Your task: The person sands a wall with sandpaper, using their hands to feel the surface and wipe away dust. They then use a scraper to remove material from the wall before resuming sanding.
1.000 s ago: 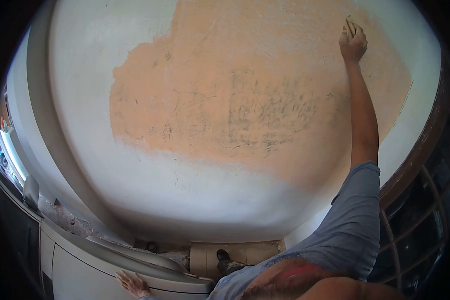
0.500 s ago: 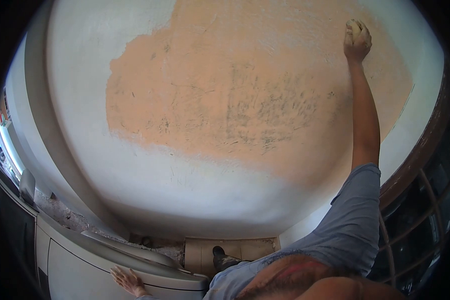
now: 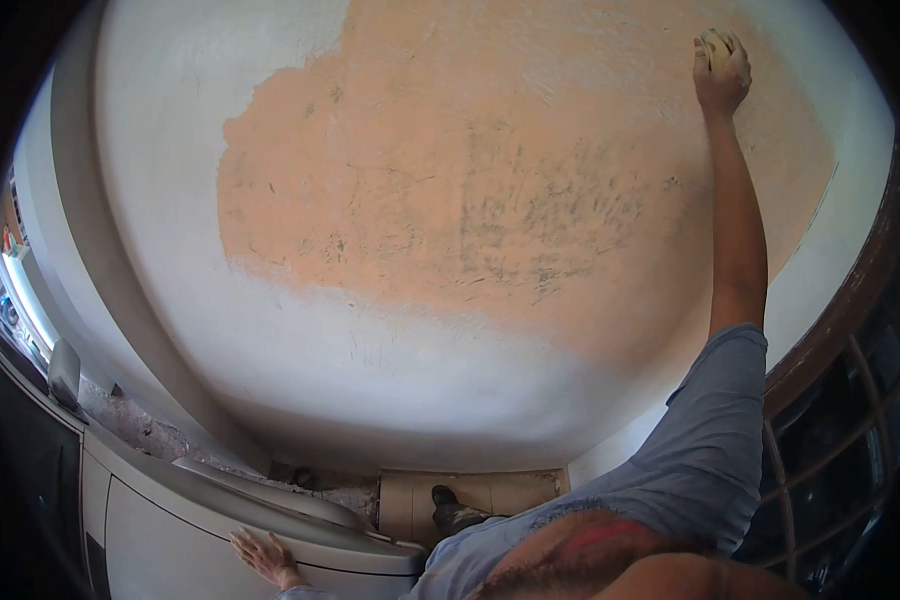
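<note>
My right hand [image 3: 722, 78] is raised at the top right, with fingers wrapped round a small pale yellowish pad [image 3: 715, 45] against the wall [image 3: 420, 360]. The pad's exact kind cannot be made out. White dust marks the fingers. Around that hand the wall carries a large peach-orange patch [image 3: 400, 130] with dark scuffs and scratches, bordered by white paint. Low on the left, my left hand [image 3: 262, 558] lies with fingers spread on the light-coloured body of a car [image 3: 170, 530], holding nothing.
The car stretches along the lower left, its side mirror [image 3: 65, 372] near the left edge. A dark shoe [image 3: 444, 498] stands on tan floor tiles [image 3: 520, 488] below the wall. At the right is a window with a dark grille [image 3: 860, 430]. A column [image 3: 75, 200] runs down the left.
My right hand has moved slightly up and right with the pad. The whole view has shifted a little; my left hand stays on the car.
</note>
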Available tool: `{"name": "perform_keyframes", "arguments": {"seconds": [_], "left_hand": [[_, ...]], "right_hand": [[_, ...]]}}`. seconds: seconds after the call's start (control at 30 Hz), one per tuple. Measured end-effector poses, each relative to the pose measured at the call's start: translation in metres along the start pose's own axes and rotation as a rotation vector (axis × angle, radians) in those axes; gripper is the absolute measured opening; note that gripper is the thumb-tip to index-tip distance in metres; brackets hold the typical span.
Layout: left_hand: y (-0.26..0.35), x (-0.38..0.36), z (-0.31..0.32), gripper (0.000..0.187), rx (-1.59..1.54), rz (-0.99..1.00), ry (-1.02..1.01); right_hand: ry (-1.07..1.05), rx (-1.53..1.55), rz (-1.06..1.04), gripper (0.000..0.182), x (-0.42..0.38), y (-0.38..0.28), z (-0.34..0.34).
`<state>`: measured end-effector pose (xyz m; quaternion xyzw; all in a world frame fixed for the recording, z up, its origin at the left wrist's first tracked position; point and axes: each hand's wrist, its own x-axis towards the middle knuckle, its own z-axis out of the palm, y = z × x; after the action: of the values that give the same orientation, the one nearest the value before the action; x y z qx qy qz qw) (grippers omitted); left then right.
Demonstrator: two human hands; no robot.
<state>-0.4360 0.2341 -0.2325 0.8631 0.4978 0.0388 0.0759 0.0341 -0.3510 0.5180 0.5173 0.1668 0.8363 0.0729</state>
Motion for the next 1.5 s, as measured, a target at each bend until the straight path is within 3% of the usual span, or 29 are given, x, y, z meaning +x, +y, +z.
{"name": "perform_keyframes", "arguments": {"seconds": [0.3, 0.47, 0.53, 0.6, 0.67, 0.7, 0.77, 0.8, 0.87, 0.97, 1.1, 1.17, 1.4, 1.5], "left_hand": [[-0.005, 0.003, 0.01, 0.066, 0.003, 0.004, 0.012], [-0.002, 0.003, 0.008, 0.066, 0.002, 0.005, 0.017], [0.005, 0.003, -0.005, 0.066, -0.005, -0.019, -0.038], [-0.005, 0.006, 0.014, 0.065, -0.007, 0.016, 0.03], [-0.009, 0.006, 0.023, 0.065, -0.019, 0.04, 0.086], [-0.01, 0.006, 0.024, 0.065, 0.005, 0.028, 0.065], [-0.009, 0.007, 0.022, 0.065, 0.011, 0.046, 0.074], [-0.008, 0.006, 0.02, 0.065, 0.022, 0.042, 0.065], [-0.004, 0.006, 0.018, 0.065, 0.029, 0.013, 0.048], [-0.004, 0.007, 0.018, 0.065, 0.041, 0.004, 0.033], [-0.002, 0.008, 0.017, 0.066, 0.034, -0.009, 0.03], [-0.002, 0.007, 0.016, 0.066, 0.03, -0.017, 0.029], [0.001, 0.006, 0.009, 0.067, 0.032, -0.022, 0.01], [-0.001, 0.006, 0.01, 0.068, 0.026, -0.026, -0.005]], "right_hand": [[-0.002, -0.011, -0.069, 0.029, -0.005, 0.022, 0.012], [0.175, -0.195, -0.058, 0.032, -0.005, 0.024, 0.013], [0.036, -0.226, 0.027, 0.032, -0.009, 0.028, 0.015], [-0.123, -0.241, 0.107, 0.032, -0.013, 0.025, 0.018], [0.155, -0.299, -0.005, 0.036, -0.01, 0.016, 0.016], [0.128, -0.278, -0.004, 0.036, -0.011, 0.019, 0.018], [-0.071, 0.1, 0.06, 0.04, -0.013, 0.032, 0.021], [-0.083, 0.107, 0.061, 0.04, -0.013, 0.032, 0.025], [0.169, -0.148, -0.047, 0.036, -0.01, 0.034, 0.034], [0.013, -0.043, -0.021, 0.039, -0.011, 0.042, 0.035], [0.104, 0.033, -0.022, 0.046, -0.01, 0.031, 0.027], [-0.086, 0.03, -0.022, 0.046, -0.011, 0.033, 0.023], [-0.072, 0.074, -0.005, 0.042, -0.012, 0.035, 0.026], [-0.008, -0.001, 0.097, 0.041, -0.016, 0.03, 0.026]]}}
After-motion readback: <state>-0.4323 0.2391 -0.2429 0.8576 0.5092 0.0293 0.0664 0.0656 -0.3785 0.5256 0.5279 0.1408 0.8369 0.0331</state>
